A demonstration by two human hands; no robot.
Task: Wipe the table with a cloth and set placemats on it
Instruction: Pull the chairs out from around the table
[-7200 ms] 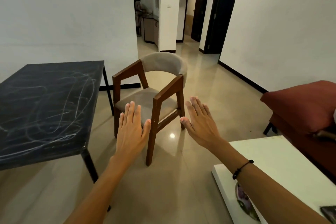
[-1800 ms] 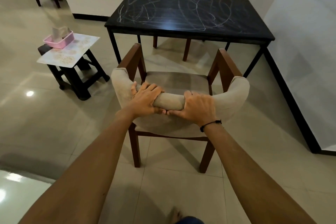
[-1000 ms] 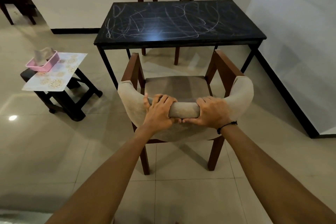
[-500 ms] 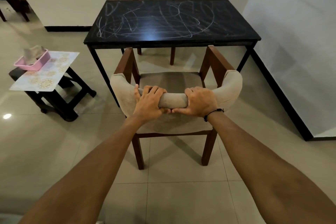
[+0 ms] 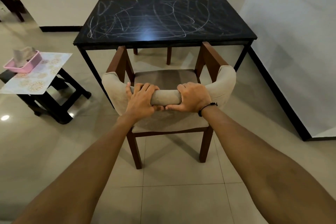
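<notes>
Padded beige wooden-framed chair (image 5: 169,85) nearing chalk-scribbled black counter (image 5: 163,20); left grip (image 5: 141,99), right grip (image 5: 193,98) both clamping backrest; wiping not yet starting.

Black table (image 5: 164,40), top covered in white chalk scribbles. Tiled floor (image 5: 181,203) bore table, two chairs and dark stool (image 5: 54,103). On stool: patterned placemats (image 5: 52,65), overhanging; on these, pink tray (image 5: 25,64) holding grey cloth (image 5: 24,53).

Bare forearms; black cord bracelet (image 5: 207,108) on right wrist.
</notes>
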